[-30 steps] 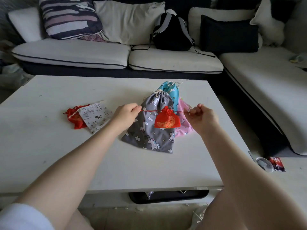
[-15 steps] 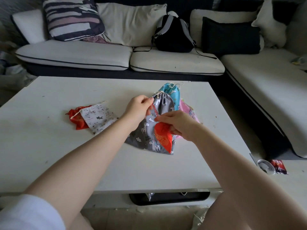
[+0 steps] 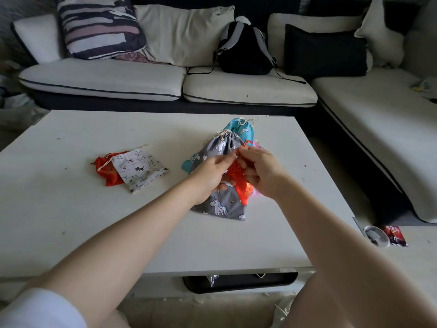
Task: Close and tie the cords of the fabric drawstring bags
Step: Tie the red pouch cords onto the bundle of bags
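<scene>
Both hands now meet: left hand [image 3: 211,171] and right hand [image 3: 262,172] pinch the small red drawstring bag [image 3: 238,179] above the grey unicorn bag [image 3: 220,204].

Counted on table [image 3: 71,221]: six drawstring bags, two red [image 3: 241,183] [image 3: 106,172], one each grey [image 3: 222,204], blue [image 3: 238,127], pink [image 3: 258,146], cat-print [image 3: 138,169]; two hands [image 3: 210,174] [image 3: 262,171].

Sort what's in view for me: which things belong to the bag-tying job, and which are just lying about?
Job: small red bag held by left hand and right hand; grey unicorn bag; blue bag; cat-print bag; red bag beneath it.

Lying about: backpack, cushions, red packet.
</scene>
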